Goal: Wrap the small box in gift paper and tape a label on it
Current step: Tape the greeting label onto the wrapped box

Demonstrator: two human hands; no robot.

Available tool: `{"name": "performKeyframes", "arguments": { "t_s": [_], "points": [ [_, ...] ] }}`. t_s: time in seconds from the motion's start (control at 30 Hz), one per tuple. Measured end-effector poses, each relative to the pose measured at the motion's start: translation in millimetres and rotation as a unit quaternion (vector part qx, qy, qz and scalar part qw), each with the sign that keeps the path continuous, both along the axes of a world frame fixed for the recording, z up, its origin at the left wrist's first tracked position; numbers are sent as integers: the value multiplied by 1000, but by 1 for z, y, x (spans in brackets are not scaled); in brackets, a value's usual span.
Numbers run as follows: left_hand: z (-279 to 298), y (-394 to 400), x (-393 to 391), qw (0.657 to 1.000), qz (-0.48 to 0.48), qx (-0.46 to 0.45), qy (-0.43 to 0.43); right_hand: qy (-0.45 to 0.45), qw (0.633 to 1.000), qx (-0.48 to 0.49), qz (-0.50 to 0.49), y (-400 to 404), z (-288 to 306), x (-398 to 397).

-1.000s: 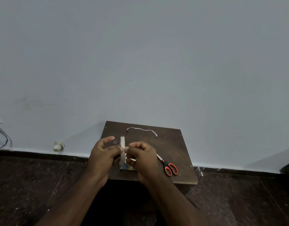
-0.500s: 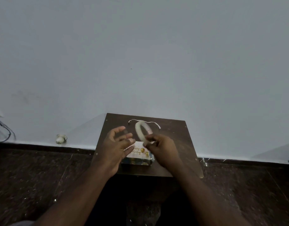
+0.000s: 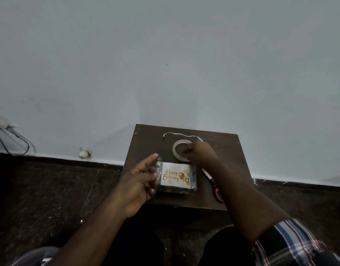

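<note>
Single head-worn wide-angle view, looking forward and down from close above the small dark board [image 3: 146, 143], wall filling the far half.

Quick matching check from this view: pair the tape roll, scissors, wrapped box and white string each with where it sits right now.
Things:
1. tape roll
2. scissors
3. wrapped box
4. white string

Places:
A. far edge of the board, beyond the roll
B. under the right forearm, right of the box
C. held by the right hand
D. near edge, beside the left hand

Pairs: 1-C, 2-B, 3-D, 4-A
</note>
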State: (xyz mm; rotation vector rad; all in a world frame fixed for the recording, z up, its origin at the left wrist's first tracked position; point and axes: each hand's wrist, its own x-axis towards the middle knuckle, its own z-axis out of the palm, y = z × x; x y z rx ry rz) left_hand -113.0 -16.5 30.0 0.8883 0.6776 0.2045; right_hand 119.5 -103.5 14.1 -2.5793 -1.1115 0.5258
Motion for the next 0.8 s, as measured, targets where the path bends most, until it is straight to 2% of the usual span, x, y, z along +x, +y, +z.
{"name": "performKeyframes", "arguments": {
  "t_s": [0.07,0.13,0.2,0.27,0.43,0.57,0.67,0.73,0.8],
  "points": [
    [1,0,-1,1000,-7,-22,-16,97,978,161,-92,-3,9,-14],
    [1,-1,0,999,-9,-37,-28,286,901,286,-154,-7,22,-41],
    [1,-4,1,998,-8,-45,-36,409,838,317,-172,-10,24,-68],
    [0,-8,3,998,-14,-47,-41,461,798,336,-194,-10,19,-87],
    [0,-11,1,997,-16,-58,-49,502,726,391,-260,-6,16,-101],
    [-1,-11,1,997,-12,-58,-53,505,721,397,-259,-6,24,-104],
    [0,-13,2,998,-5,-46,-49,485,736,394,-260,-7,30,-105],
    [2,-14,2,999,7,-13,-35,468,750,393,-255,-9,31,-105],
    [1,-13,3,997,16,71,1,450,761,395,-250,-11,33,-104]
  ]
}}
